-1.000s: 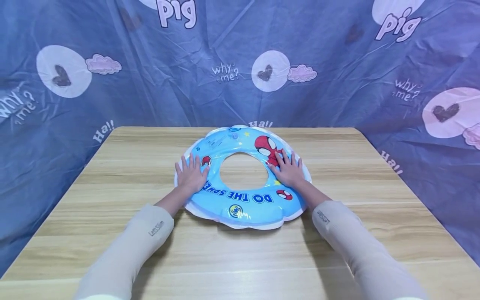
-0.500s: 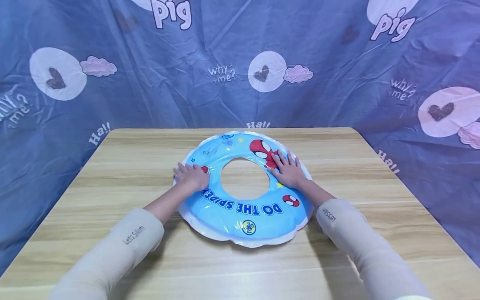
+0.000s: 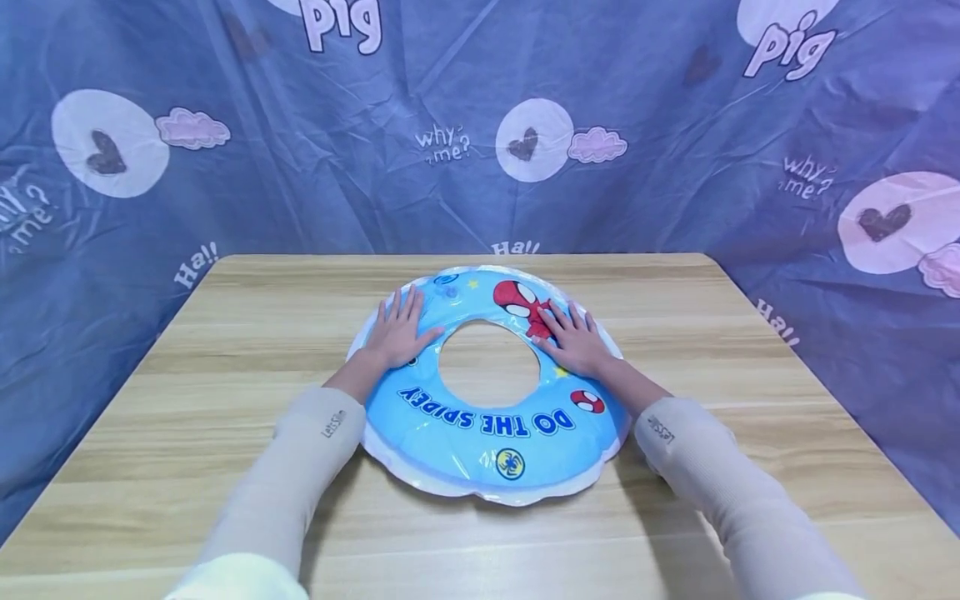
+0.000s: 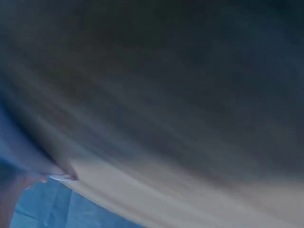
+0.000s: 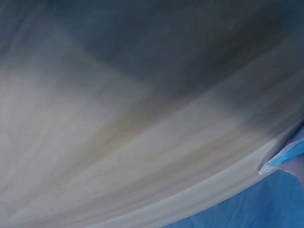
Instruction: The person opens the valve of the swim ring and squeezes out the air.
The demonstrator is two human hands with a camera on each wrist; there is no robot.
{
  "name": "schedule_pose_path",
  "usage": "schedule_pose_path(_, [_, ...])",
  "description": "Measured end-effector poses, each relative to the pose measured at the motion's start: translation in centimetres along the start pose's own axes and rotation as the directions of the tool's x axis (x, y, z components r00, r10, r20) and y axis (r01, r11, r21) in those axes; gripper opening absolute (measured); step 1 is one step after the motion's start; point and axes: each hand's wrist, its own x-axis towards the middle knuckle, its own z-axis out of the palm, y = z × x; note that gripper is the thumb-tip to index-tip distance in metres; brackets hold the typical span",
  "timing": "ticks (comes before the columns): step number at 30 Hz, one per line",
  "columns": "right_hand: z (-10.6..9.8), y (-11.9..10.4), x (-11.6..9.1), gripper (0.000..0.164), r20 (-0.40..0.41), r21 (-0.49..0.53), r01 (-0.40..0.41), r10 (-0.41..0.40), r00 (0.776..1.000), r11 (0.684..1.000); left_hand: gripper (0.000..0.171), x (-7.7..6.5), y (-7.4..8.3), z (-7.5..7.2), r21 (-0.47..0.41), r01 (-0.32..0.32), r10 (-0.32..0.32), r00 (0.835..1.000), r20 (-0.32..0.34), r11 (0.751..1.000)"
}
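Note:
A blue inflatable swim ring (image 3: 457,450) with a scalloped white edge lies on the wooden table, printed with red masked figures and the words "DO THE SPIDEY". On its left side my left hand (image 3: 393,337) lies flat, fingers straight and spread toward the back. My right hand (image 3: 579,346) rests on the ring's right side, fingers spread over the red figure. A small valve (image 3: 448,292) shows near the ring's back left. In the left wrist view only a sliver of the ring (image 4: 23,147) appears, and in the right wrist view a corner of its edge (image 5: 285,154).
The wooden table (image 3: 187,417) extends around the ring on all sides, with rounded back corners. Behind it hangs a blue-grey cloth (image 3: 337,167) printed with hearts, clouds and words.
The ring has come nearer and turned slightly counterclockwise. My left hand bent its fingers at the ring's left edge, then moved inward and farther back, lying flat again. The right hand stayed on the ring.

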Motion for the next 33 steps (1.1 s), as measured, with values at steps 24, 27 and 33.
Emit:
schedule_pose_path(24, [-0.31,-0.03,0.24,0.077,0.038,-0.051,-0.06,0.062,0.997,0.997,0.083,0.86,-0.07,0.41,0.046,0.064,-0.068,0.993,0.1,0.997])
schedule_pose_path(27, [-0.43,0.1,0.31,0.077,0.028,-0.062,-0.065,0.067,0.997,0.996,0.083,0.95,0.02,0.15,0.045,0.067,-0.071,0.992,0.101,0.997])
schedule_pose_path(33, [-0.31,0.06,-0.04,0.075,0.03,-0.043,-0.058,0.059,0.998,0.997,0.084,0.44,-0.09,0.37,0.03,0.068,-0.07,0.994,0.089,0.997])
